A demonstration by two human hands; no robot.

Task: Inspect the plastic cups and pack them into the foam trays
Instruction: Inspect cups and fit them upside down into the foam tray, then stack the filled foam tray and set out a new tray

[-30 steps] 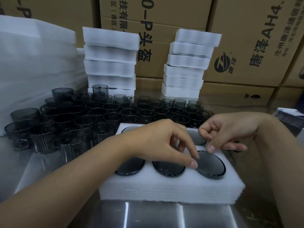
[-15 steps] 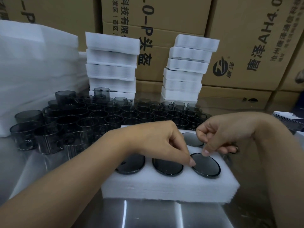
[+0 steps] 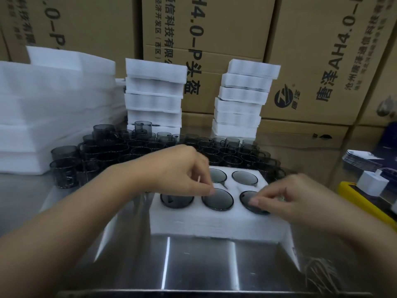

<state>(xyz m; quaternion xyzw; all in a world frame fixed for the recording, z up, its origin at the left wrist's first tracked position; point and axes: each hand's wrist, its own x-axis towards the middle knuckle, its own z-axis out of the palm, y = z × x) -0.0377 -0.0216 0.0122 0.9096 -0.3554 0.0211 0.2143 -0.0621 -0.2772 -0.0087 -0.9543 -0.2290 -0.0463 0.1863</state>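
Foam tray (image 3: 214,222) sits mid-table (image 3: 193,265), dark cups base-up in its holes, three along the near row. Left hand (image 3: 178,168) hovers over it, fingers curled in, one fingertip touching the middle near cup (image 3: 219,201) at its rim, gripping nothing I can see. Right hand (image 3: 287,196) is bunched on the near right cup (image 3: 247,196) — blurred, so grip or mere touch, can't tell. Loose cups (image 3: 129,149) crowd behind the tray, foam stacks (image 3: 153,93) beyond.

A white foam tray (image 3: 214,224) is set on the steel worktop (image 3: 193,265). Five smoky dark packed cups (image 3: 217,199) are seen seated in its round holes, bases upward: three in front, two behind. Many loose cups (image 3: 137,150) are stood just behind it. Further back, filled trays are piled in a left stack (image 3: 154,95) and a right stack (image 3: 242,97).
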